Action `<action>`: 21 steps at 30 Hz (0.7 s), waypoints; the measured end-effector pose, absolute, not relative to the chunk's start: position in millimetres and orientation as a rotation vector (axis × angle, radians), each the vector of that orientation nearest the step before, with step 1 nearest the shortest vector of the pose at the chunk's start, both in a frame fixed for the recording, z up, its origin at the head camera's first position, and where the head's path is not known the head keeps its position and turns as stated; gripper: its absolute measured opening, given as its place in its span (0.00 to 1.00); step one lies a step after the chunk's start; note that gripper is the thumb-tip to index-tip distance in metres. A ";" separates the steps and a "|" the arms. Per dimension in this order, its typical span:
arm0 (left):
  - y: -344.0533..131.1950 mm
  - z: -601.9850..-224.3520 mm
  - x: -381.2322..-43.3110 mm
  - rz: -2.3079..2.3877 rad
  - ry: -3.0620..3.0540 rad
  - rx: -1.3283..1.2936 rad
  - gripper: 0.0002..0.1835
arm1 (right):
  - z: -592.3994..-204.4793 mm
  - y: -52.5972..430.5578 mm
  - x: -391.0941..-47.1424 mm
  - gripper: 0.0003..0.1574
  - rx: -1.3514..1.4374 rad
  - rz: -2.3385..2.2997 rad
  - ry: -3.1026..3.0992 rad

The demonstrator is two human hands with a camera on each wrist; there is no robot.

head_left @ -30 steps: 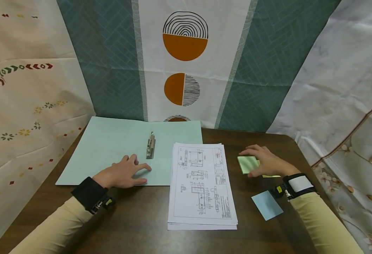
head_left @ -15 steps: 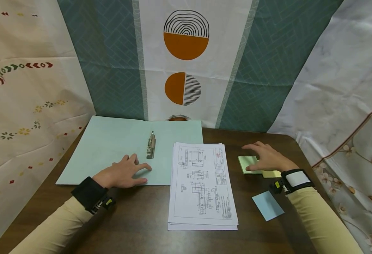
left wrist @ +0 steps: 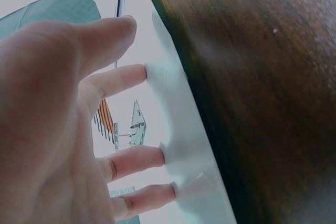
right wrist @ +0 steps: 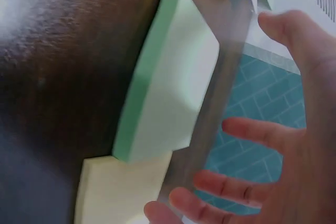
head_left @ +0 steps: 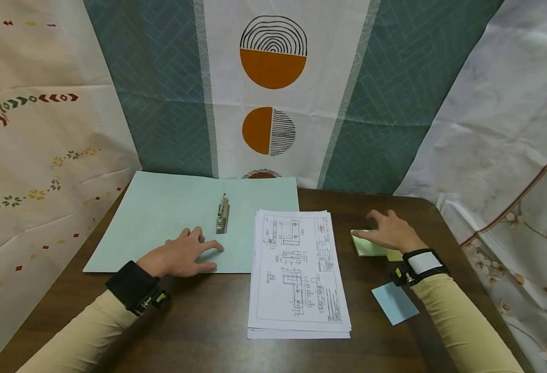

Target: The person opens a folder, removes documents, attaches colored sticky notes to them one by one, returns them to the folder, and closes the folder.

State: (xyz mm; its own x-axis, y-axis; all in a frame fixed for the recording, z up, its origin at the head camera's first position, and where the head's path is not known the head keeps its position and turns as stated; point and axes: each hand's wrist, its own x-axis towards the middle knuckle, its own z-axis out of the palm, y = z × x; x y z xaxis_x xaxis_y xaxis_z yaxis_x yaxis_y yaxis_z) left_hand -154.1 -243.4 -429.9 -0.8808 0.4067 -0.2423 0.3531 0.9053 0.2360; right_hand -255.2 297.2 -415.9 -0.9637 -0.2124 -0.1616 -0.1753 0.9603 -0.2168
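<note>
My left hand (head_left: 180, 254) rests with spread fingertips on an open pale green folder (head_left: 161, 207), near its front edge. In the left wrist view, the fingertips (left wrist: 152, 195) touch the folder's surface, and the metal clip (head_left: 222, 215) shows behind them. My right hand (head_left: 390, 233) hovers with fingers apart over a green sticky note pad (head_left: 367, 249) and a yellow sticky note pad (head_left: 394, 255). Seen from the right wrist, the thick green pad (right wrist: 168, 87) overlaps a corner of the yellow pad (right wrist: 121, 187), and the fingers hold nothing.
A stack of printed technical drawings (head_left: 296, 280) lies mid-table, overlapping the folder's right part. One blue sticky note (head_left: 395, 305) lies beside the right wrist. Patterned cloth (head_left: 273, 77) hangs behind the wooden table (head_left: 198, 331) and on both sides.
My right hand has lifted off the green pad and drawn slightly right, its fingers now pointing further back. The left hand stays where it was on the folder.
</note>
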 end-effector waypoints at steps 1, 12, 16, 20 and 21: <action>-243.6 -429.9 -154.1 0.269 2.780 0.566 0.26 | -417.4 296.2 -254.7 0.58 -0.273 -0.303 2.931; -245.2 -431.1 -155.4 0.273 2.775 0.540 0.26 | -440.8 288.6 -256.9 0.50 -0.315 -0.283 2.950; -244.9 -431.0 -155.7 0.277 2.772 0.538 0.26 | -445.1 290.2 -257.4 0.47 -0.329 -0.302 2.962; -244.9 -431.7 -156.4 0.268 2.772 0.549 0.25 | -433.0 283.7 -245.7 0.45 -0.330 -0.360 2.946; -245.0 -431.9 -156.6 0.262 2.775 0.552 0.24 | -431.8 282.4 -243.8 0.45 -0.335 -0.369 2.953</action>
